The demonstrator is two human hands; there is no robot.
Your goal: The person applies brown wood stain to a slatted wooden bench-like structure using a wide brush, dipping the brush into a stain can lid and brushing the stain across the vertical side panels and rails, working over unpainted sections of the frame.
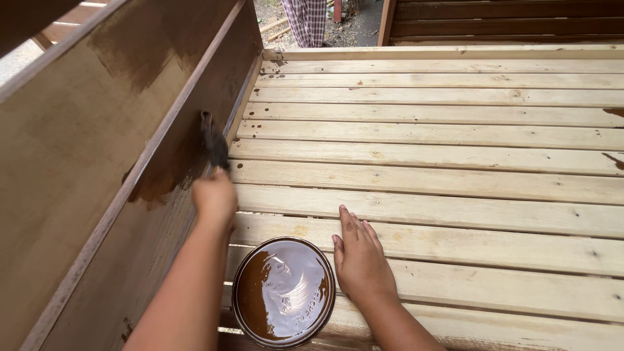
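**Brush on side board, stain can at hand**

Nearest: round open can of dark brown stain (283, 291) sits on the pale wooden slats (455, 188), between the two forearms, close to both. Its upper wall shows bare silvery metal with faint embossed lettering; no paper label visible.

Right hand (359, 259) lies flat, palm down, fingers together, on a slat just right of the can. It holds nothing and looks like a brace for leaning in.

Left hand (214, 197) is closed around a brush handle. Brush (213, 142) points up and away, bristles against the upright side board (97, 169) on the left, beside a wet dark patch. Board is partly brown, partly lighter and patchy.

Slats beyond are bare, with small brown smears at the right edge.

Far: dark stained boards (507, 19) top right, a checked cloth (307, 19) hanging, gravel ground behind.
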